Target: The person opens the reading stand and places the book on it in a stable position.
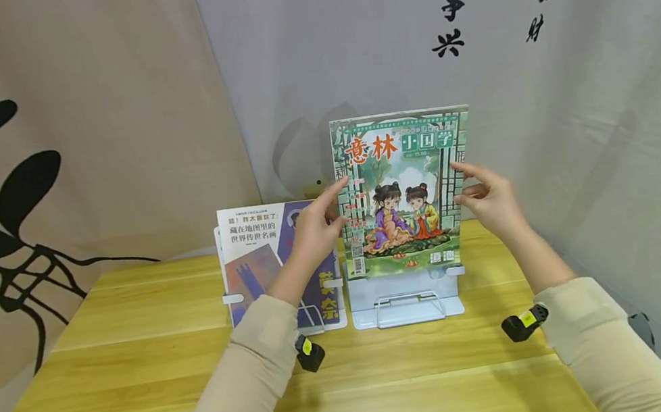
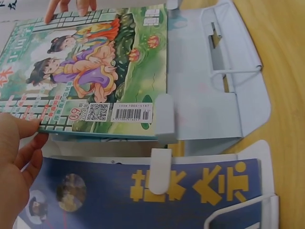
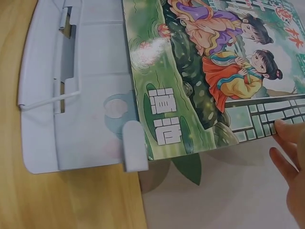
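A green illustrated magazine (image 1: 404,187) with two cartoon children on its cover is held upright by its two side edges. My left hand (image 1: 313,229) pinches the left edge between thumb and fingers, and my right hand (image 1: 489,200) grips the right edge at about the same height. Below it stands a white book stand (image 1: 404,289) with a wire front support. In the right wrist view the magazine's lower corner lies right at a white side clip (image 3: 135,145) of that stand. The stand's lower back plate shows uncovered beneath the magazine.
Close on the left, a second white stand (image 1: 342,320) bears a white and purple book (image 1: 253,225), partly hidden by my left forearm. Both stands are on a yellow wooden table (image 1: 137,337). A pale curtain (image 1: 288,47) with black characters hangs behind.
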Available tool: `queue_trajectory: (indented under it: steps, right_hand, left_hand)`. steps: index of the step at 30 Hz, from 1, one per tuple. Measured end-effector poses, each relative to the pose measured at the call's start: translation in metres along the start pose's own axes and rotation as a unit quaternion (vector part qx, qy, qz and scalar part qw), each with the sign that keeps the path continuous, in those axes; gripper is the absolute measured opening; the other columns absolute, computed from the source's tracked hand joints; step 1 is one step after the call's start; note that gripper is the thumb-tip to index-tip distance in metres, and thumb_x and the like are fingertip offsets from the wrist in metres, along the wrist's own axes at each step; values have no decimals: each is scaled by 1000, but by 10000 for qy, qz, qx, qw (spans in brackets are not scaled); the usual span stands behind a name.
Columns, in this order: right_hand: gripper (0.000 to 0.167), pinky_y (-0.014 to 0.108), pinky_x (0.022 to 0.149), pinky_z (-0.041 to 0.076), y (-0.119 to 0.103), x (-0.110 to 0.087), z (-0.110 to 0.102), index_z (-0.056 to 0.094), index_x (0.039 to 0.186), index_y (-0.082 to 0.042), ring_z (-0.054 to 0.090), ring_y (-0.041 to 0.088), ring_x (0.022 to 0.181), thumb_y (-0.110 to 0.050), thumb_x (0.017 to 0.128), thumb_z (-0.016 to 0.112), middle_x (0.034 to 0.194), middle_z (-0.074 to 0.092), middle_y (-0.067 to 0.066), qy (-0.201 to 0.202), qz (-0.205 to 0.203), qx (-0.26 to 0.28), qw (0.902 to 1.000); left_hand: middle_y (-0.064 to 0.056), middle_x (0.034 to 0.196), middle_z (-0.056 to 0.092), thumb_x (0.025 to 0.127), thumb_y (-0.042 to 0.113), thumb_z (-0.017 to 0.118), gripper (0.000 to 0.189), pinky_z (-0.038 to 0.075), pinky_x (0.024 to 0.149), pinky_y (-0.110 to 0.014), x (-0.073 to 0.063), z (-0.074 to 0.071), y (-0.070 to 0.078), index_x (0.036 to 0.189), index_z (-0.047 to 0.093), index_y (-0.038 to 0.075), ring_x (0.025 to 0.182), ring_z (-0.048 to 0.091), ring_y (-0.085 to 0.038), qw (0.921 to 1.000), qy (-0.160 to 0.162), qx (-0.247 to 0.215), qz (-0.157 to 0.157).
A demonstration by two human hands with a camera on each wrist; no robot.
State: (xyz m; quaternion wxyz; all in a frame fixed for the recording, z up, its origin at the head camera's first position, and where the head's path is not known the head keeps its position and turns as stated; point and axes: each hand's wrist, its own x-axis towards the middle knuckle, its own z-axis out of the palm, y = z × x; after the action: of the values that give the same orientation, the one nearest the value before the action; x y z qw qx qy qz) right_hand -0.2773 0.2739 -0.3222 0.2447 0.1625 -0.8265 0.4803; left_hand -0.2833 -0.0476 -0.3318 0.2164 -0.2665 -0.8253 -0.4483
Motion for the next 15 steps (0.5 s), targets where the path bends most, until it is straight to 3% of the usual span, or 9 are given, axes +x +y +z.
queue_trajectory:
  steps: [5,12,15]
  right_hand:
    - [68,19,68,53,0,-8,3,52,139,-13,60,14,83,19,80,64,117,48,19,-118,155,38,9998]
    - [67,18,68,53,15,-15,6,52,138,-11,59,23,87,18,79,66,116,49,20,-213,252,146,9993]
    - [68,19,67,52,18,-18,8,52,139,-15,59,26,89,15,80,67,117,49,20,-313,329,-29,9990]
  left_hand:
    - [-3,85,60,86,-7,66,73,38,48,-29,-6,5,-4,145,44,30,56,49,-14,10000,-48,-8,-78]
    - [-2,67,55,85,-7,66,75,41,49,-28,-13,11,-8,145,43,31,55,49,-16,9990,-253,7,-360]
    - [-2,73,57,84,-8,66,76,43,50,-28,-16,14,-10,145,43,31,57,51,-15,9983,-285,4,-500]
